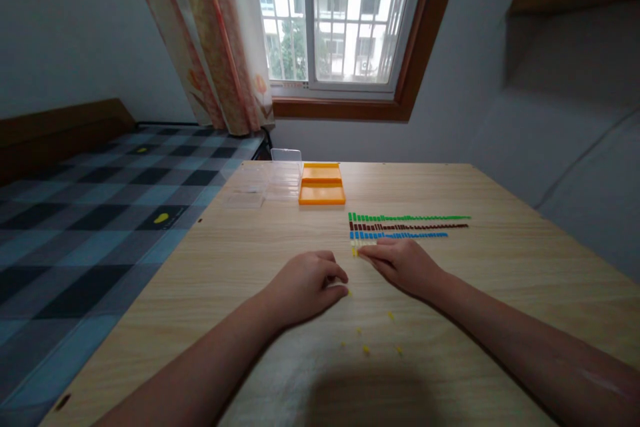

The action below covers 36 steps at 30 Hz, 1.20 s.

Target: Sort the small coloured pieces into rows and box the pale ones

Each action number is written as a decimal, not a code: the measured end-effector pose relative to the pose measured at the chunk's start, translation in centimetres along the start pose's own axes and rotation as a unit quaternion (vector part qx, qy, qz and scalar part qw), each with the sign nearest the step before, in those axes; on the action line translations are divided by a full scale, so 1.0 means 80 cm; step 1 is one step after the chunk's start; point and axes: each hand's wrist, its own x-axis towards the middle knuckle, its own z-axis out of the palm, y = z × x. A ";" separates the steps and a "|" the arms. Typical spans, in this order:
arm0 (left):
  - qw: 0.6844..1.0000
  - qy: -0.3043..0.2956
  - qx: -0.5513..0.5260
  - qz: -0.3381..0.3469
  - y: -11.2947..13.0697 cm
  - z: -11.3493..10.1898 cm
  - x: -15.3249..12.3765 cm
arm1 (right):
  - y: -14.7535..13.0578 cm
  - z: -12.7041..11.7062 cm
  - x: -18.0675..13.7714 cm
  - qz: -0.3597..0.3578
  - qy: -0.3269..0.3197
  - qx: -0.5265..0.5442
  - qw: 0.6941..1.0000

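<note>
Rows of small flat pieces lie on the wooden table: green pieces (383,217), dark red pieces (380,227), blue pieces (373,235) and a pale row (367,243) partly hidden by my right hand (403,263). The fingers of that hand are pressed together at a small yellow piece (357,251), beside another one at the left end of the nearest row. My left hand (315,283) hovers low over the table, fingers curled, with a gap between thumb and forefinger. Just off its thumb tip is a loose yellow piece (349,293).
Several loose yellow pieces (366,350) are scattered nearer me. An open orange case (322,201) stands farther back, with clear plastic boxes (285,180) to its left. A bed with a checked cover (100,213) adjoins the table's left side; the window (340,20) is behind.
</note>
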 end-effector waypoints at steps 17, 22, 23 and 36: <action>1.000 0.009 -0.023 0.006 -0.005 0.001 0.000 | 0.001 0.001 0.003 0.006 -0.021 -0.003 1.000; 1.000 0.009 -0.018 -0.001 -0.004 0.001 0.001 | 0.003 0.003 0.002 0.007 -0.003 0.011 1.000; 1.000 0.009 -0.016 -0.002 -0.004 0.001 0.001 | 0.003 0.003 0.002 0.009 -0.006 0.010 1.000; 1.000 0.006 -0.002 -0.019 0.000 0.003 0.002 | 0.002 0.000 0.002 0.003 0.009 0.029 1.000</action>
